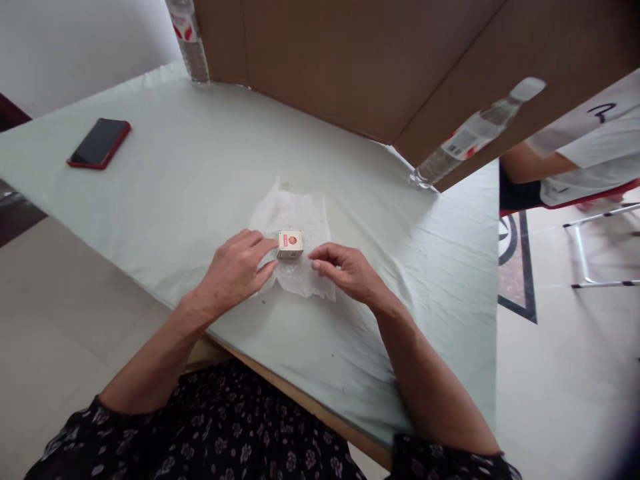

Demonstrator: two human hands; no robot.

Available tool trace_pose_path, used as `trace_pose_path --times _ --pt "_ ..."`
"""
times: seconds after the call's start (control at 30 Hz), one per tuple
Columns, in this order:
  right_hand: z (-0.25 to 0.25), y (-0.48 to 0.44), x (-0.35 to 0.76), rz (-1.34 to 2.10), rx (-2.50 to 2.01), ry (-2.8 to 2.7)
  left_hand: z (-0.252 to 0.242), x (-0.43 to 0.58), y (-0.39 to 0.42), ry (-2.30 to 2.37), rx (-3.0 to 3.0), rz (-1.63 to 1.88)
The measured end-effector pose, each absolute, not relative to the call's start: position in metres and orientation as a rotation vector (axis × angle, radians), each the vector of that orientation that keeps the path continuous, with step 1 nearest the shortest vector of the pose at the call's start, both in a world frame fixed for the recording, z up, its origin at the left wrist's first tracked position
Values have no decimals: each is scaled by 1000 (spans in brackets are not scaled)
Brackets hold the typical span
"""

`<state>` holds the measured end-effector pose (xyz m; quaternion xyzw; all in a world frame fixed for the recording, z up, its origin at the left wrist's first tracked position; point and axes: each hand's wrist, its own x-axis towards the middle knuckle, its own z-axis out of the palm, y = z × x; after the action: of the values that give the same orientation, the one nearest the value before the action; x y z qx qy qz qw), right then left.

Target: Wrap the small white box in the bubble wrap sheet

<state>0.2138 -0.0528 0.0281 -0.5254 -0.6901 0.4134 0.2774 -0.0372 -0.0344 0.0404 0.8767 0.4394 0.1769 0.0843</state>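
Observation:
A small cream-coloured box (290, 245) with a red label and a round picture on top rests on a sheet of clear bubble wrap (300, 208). On its left side, my left hand (239, 265) has thumb and fingers apart, the fingertips at or very near the box's edge; I cannot tell if they touch it. My right hand (345, 269) hovers to the right of the box, a small gap away, over the wrap's right edge. Its thumb and curled fingers are apart with nothing between them.
A phone in a red case (100, 143) lies at the left of the cloth-covered table (200, 167). Tall cardboard panels (320, 60) stand at the back, with a water bottle (193, 47) at left and another bottle (473, 137) at right. Beyond is a person in white (595, 153).

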Motion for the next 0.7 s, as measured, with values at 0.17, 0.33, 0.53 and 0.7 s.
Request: trace_pose_path --times 0.17,0.33,0.53,0.7 --pt "19 -36 200 818 -1339 -1914 26 -28 -21 1195 2596 438" --pt "0 -24 185 782 -1357 -2018 1 -32 -16 1250 2435 365" --pt "0 -30 231 597 -1533 -1684 -5 -35 -18 1297 2397 282" --pt "-9 -44 290 439 -1808 -1533 -4 -34 -18 1311 2404 277"
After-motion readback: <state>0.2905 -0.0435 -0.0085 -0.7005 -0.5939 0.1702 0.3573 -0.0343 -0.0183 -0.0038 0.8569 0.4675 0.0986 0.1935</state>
